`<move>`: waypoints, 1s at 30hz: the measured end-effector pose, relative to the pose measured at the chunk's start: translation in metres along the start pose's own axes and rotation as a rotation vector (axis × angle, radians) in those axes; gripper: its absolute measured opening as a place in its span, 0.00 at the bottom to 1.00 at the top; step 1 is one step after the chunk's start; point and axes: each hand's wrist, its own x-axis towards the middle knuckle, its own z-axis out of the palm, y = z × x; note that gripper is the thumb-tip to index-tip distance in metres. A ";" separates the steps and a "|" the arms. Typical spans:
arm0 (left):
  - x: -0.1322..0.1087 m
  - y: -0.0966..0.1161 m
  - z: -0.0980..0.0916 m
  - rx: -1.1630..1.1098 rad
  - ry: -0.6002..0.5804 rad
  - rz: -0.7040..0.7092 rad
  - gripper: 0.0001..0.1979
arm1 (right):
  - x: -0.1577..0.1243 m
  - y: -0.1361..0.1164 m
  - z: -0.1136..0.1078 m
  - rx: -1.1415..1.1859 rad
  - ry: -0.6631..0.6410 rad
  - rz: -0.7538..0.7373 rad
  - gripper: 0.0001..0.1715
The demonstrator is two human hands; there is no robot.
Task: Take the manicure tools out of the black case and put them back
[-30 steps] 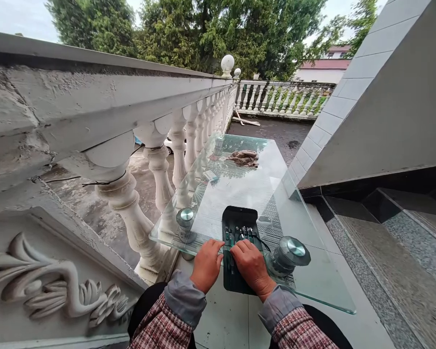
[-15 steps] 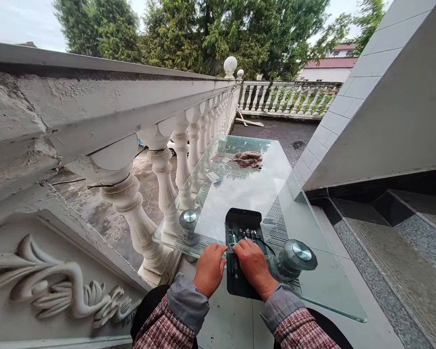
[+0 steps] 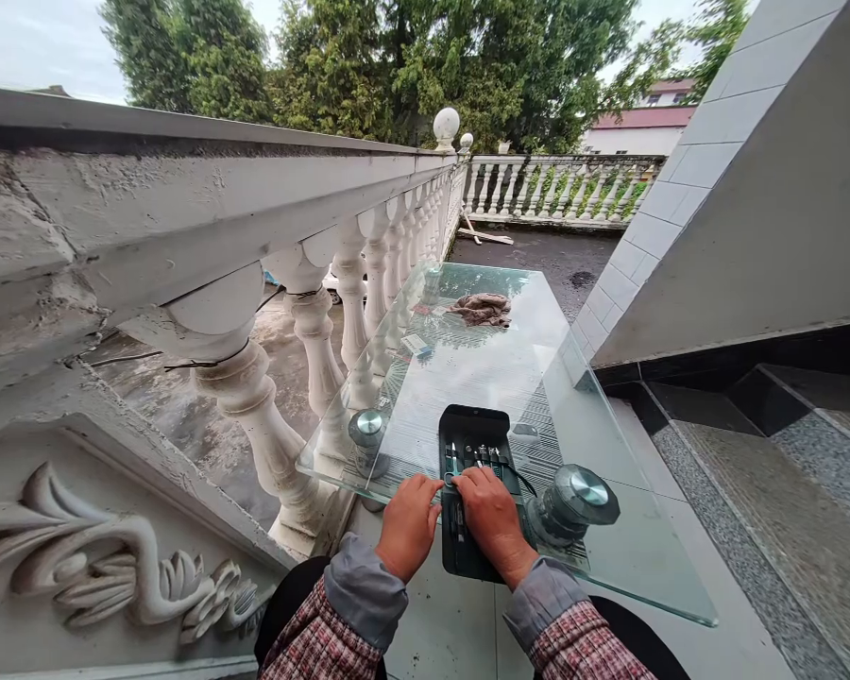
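Note:
A black manicure case (image 3: 467, 559) lies unfolded at the near edge of the glass tabletop, with several small metal tools (image 3: 490, 453) in its upper part. Small scissors (image 3: 452, 460) with ring handles sit at its left side. My right hand (image 3: 494, 518) reaches over the case, its fingers closed at the scissors' handles. My left hand (image 3: 407, 524) is at the case's left edge, fingers curled together and fingertips close to the same handles. What the left fingers grip is hidden. A narrow black strap (image 3: 522, 480) sticks out at the case's right side.
The glass table (image 3: 467, 378) has round metal-capped supports (image 3: 586, 491) near both front corners. A crumpled brown cloth (image 3: 480, 309) and a small card (image 3: 417, 346) lie farther back. A white balustrade (image 3: 312, 331) runs along the left; stone steps (image 3: 772, 472) rise at right.
The view has shifted very slightly. Both hands stay at the case, and the scissors' handles show a little farther left between the fingertips.

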 end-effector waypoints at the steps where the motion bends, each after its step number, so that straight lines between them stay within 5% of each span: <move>1: 0.000 0.000 0.000 0.000 -0.003 -0.003 0.15 | 0.001 0.000 0.000 0.002 0.007 0.011 0.10; 13: 0.003 0.001 0.003 0.031 0.013 0.012 0.16 | -0.016 0.013 -0.002 0.126 0.186 0.140 0.14; 24: 0.012 0.006 0.017 0.164 0.008 0.106 0.15 | -0.024 0.009 -0.001 0.067 0.048 0.115 0.14; 30: 0.017 0.010 0.018 0.204 0.009 0.109 0.13 | -0.024 0.017 -0.004 0.259 0.203 0.153 0.16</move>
